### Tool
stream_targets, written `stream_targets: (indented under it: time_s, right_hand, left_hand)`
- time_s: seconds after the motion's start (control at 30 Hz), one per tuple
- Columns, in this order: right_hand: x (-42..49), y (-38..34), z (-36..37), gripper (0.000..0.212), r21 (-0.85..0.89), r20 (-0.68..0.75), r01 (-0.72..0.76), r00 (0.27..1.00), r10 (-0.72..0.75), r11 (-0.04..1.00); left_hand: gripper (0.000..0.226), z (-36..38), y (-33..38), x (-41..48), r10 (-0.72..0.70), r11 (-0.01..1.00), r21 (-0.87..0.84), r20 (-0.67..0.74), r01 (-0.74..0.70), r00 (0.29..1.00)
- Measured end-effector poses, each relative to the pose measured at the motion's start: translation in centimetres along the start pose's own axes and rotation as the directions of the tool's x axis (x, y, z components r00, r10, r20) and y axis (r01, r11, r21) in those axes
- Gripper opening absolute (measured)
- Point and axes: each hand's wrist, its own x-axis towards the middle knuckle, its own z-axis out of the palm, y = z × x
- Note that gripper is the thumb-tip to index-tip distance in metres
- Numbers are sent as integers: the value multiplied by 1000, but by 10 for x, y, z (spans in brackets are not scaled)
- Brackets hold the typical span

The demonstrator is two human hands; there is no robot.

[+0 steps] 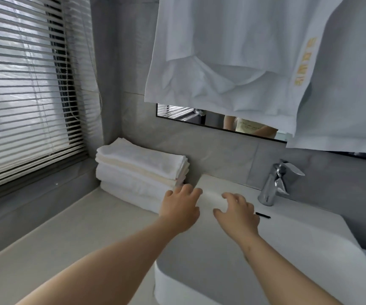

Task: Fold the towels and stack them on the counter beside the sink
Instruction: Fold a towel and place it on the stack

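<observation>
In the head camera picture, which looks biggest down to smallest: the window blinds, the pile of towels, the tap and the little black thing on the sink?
1. window blinds
2. pile of towels
3. tap
4. little black thing
No two of these look close in size, so the order is plain.

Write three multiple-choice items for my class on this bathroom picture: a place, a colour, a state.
1. Where is the stack of folded towels? A on a shelf; B on the counter by the window; C on the floor.
2. What colour is the lettering on the hanging cloth? A red; B black; C yellow.
3. How are the left hand and right hand? A fists; B open, fingers spread; C gripping a cup.
Key: B, it rests left of the sink; C, yellow marks on white; B, both hold nothing.
</observation>
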Motion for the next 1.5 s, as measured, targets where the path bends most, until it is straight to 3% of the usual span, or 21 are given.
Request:
stream_targets:
  time_s: [0.5,0.67,1.1,1.5]
  right_hand:
    - [-144,85,-24,45,44,49,53,997,-56,998]
    - [-177,120,-46,44,43,34,32,999,-33,999]
    - [-183,272,-118,39,76,-77,-88,993,94,993]
    - [-148,419,-157,35,50,-14,-160,987,161,986]
  left_hand:
    - [46,2,106,-146,-70,994,-80,38,73,997]
    - [46,-1,147,-170,-36,995,-94,57,41,998]
    - [43,21,309,-136,138,980,-154,50,-129,989]
    - [45,67,441,-80,177,975,-153,103,-161,979]
